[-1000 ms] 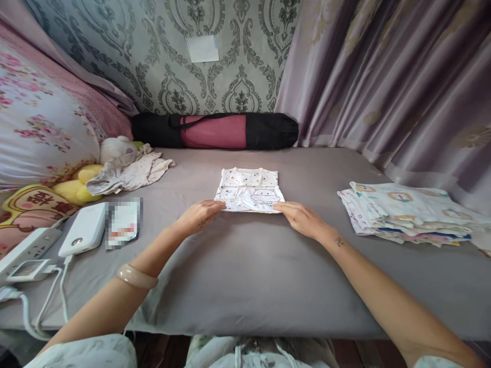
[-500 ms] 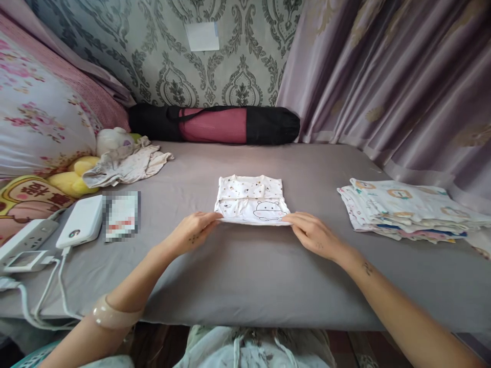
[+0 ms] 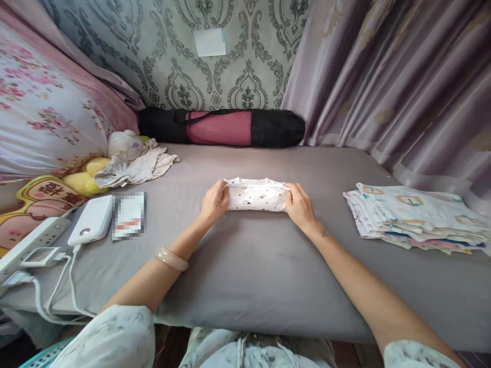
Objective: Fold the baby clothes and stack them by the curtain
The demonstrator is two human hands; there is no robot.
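A small white baby garment [image 3: 256, 198] with tiny printed spots lies in the middle of the grey sheet, doubled over into a narrow band. My left hand [image 3: 215, 201] is closed on its left end, thumb and fingers pinching the folded edge. At the other end my right hand [image 3: 300, 203] pinches the same edge. The edge between both hands is lifted and laid toward the far side. The hippo drawing on the cloth is hidden by the fold.
To the right is a stack of folded baby clothes [image 3: 414, 212]. A crumpled garment [image 3: 140, 166] lies at back left by plush toys. A power bank [image 3: 92, 220], a power strip [image 3: 36, 248] and cables occupy the left. A rolled mat bag [image 3: 218, 128] rests against the wall.
Both hands have carried the garment's near edge up and away from me, folding it over. The hippo print has gone out of sight and the garment looks narrower.
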